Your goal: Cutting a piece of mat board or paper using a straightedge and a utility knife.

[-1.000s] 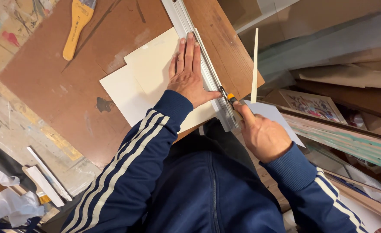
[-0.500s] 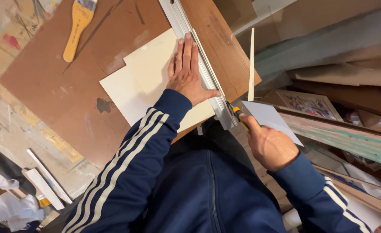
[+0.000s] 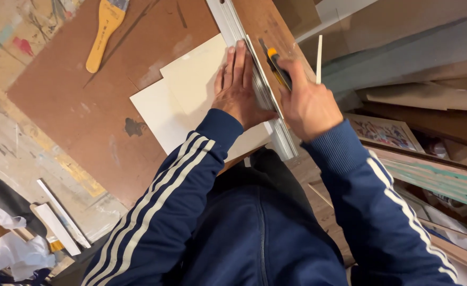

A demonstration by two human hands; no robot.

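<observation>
Cream mat board sheet (image 3: 191, 90): my left hand (image 3: 239, 87) flat, pinning long metal straightedge (image 3: 254, 79); right hand (image 3: 307, 103) grip pinching orange utility knife (image 3: 276, 66). Keep blade tight along edge, pressure steady.

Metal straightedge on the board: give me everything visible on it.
The long silvery ribbed metal straightedge lies flat, running diagonally from the picture's top edge toward the person's chest. It crosses the cream card sheet on the brown hardboard. The left hand presses flat beside and on it; the right hand runs a yellow-and-black utility knife along its far edge.
</observation>
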